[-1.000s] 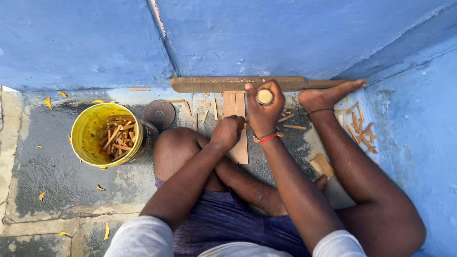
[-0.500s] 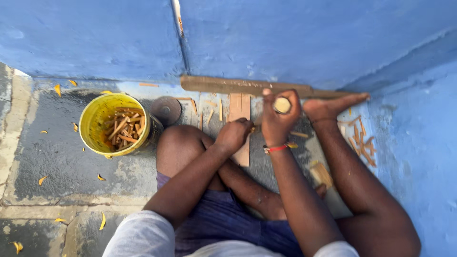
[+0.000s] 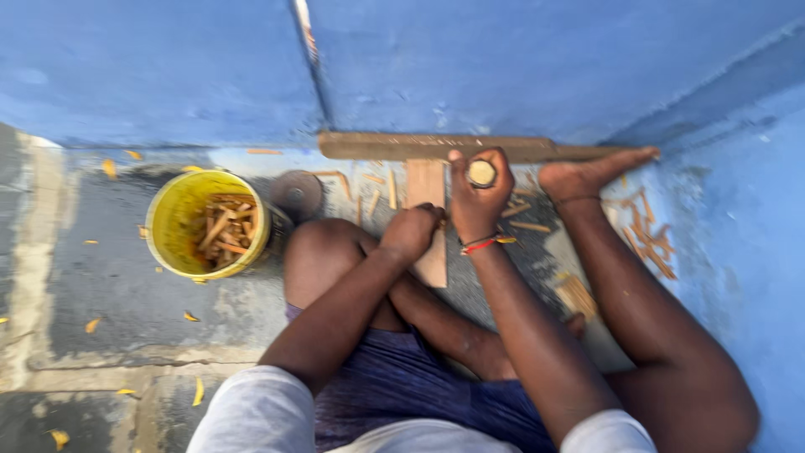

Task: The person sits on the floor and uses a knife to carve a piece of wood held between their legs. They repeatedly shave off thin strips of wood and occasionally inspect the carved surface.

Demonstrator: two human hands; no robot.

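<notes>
I sit on the floor facing a blue wall. My right hand [image 3: 476,200] is raised and shut on a round wooden handle [image 3: 481,173], seen end-on. A red band circles that wrist. My left hand [image 3: 412,231] is closed low over an upright flat wooden board [image 3: 429,189]; what it pinches against the board is hidden by its fingers. The board's far end meets a long wooden plank [image 3: 394,145] lying along the foot of the wall. My right foot [image 3: 591,174] rests against that plank.
A yellow bucket [image 3: 172,222] holding several cut wood strips stands to the left, with a dark round lid [image 3: 297,192] beside it. Wood strips and chips [image 3: 647,232] lie scattered by the right wall and over the grey floor.
The view has swung slightly, shifting everything a little to the right in the frame. My right hand stays raised with the handle; my left hand stays on the board.
</notes>
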